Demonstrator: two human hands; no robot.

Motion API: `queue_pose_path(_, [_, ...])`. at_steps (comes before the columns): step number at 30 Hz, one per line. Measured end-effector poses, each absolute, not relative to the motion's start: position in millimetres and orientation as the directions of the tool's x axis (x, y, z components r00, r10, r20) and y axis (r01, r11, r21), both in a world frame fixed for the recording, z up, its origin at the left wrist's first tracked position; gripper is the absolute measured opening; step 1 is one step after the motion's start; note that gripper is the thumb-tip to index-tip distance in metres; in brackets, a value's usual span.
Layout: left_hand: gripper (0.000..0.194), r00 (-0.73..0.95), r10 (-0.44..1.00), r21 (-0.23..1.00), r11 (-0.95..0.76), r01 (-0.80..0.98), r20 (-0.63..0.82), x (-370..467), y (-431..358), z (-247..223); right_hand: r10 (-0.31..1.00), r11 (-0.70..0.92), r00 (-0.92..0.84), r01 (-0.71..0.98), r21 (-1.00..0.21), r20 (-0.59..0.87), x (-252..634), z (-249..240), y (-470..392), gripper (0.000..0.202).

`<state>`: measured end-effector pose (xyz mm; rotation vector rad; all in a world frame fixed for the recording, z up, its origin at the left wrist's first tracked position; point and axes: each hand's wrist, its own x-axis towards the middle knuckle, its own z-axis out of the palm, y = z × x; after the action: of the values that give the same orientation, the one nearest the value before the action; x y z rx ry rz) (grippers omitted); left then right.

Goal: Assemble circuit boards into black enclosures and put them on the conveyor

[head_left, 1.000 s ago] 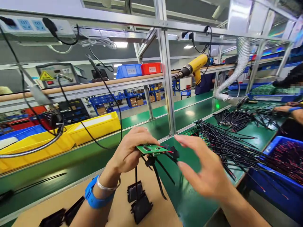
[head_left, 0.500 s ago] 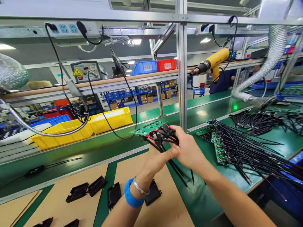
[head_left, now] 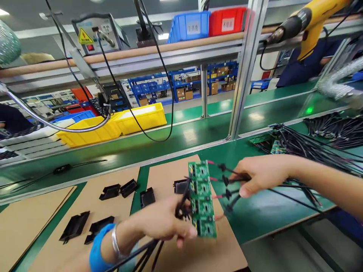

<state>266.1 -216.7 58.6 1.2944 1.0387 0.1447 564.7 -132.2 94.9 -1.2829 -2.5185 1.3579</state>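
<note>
A green circuit board panel hangs upright between my hands over a cardboard sheet, with wires leaving both long sides. My left hand, wearing a blue wristband and a metal bracelet, is closed around the bundle of black cables on its left, thumb at the lower corner. To the right, my right hand grips the other black cables, whose red ends join the board. Several open black plastic housings lie on the cardboard to the left. One housing sits partly behind the board.
Wired circuit boards with black cables are piled at the right. Yellow bins stand beyond the bench's raised edge. A metal post rises behind the board, and a yellow heat gun hangs at upper right. A loose black cable loops down.
My hands have moved apart, each with a bundle of cables. The board has turned from nearly flat to upright facing me, and is lower. The view has tilted down.
</note>
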Motion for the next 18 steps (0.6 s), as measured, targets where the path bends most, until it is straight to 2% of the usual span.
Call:
queue_pose_path(1, [0.034, 0.577, 0.582, 0.817, 0.35, 0.458, -0.572, 269, -223, 44, 0.682, 0.33, -0.673, 0.633, -0.7, -0.287, 557, 76, -126, 0.036])
queue_pose_path(3, [0.044, 0.602, 0.606, 0.853, 0.325, 0.409, -0.52, 277, -230, 15, 0.702, 0.424, -0.703, 0.538, -0.728, -0.11, 536, 39, -117, 0.05])
queue_pose_path(5, [0.057, 0.589, 0.692, 0.904, 0.249, 0.348, -0.417, 284, -232, -8, 0.607, 0.56, -0.794, 0.447, -0.698, -0.023, 513, 10, -115, 0.032])
queue_pose_path(7, [0.063, 0.542, 0.757, 0.919, 0.198, 0.34, -0.364, 288, -231, -28, 0.548, 0.618, -0.836, 0.421, -0.664, -0.021, 495, -9, -118, 0.011])
queue_pose_path(10, [0.061, 0.512, 0.81, 0.936, 0.118, 0.333, -0.285, 287, -227, -57, 0.591, 0.631, -0.807, 0.47, -0.618, -0.01, 484, -20, -123, 0.005])
queue_pose_path(12, [0.06, 0.495, 0.837, 0.94, 0.066, 0.334, -0.234, 284, -224, -77, 0.633, 0.623, -0.774, 0.508, -0.595, 0.002, 485, -21, -123, 0.008])
queue_pose_path(15, [0.057, 0.442, 0.862, 0.919, 0.068, 0.387, -0.25, 280, -223, -99, 0.675, 0.538, -0.734, 0.556, -0.633, -0.072, 489, -22, -122, 0.029])
queue_pose_path(18, [0.049, 0.43, 0.874, 0.921, 0.049, 0.387, -0.228, 281, -225, -100, 0.628, 0.463, -0.752, 0.568, -0.681, -0.2, 490, -29, -127, 0.025])
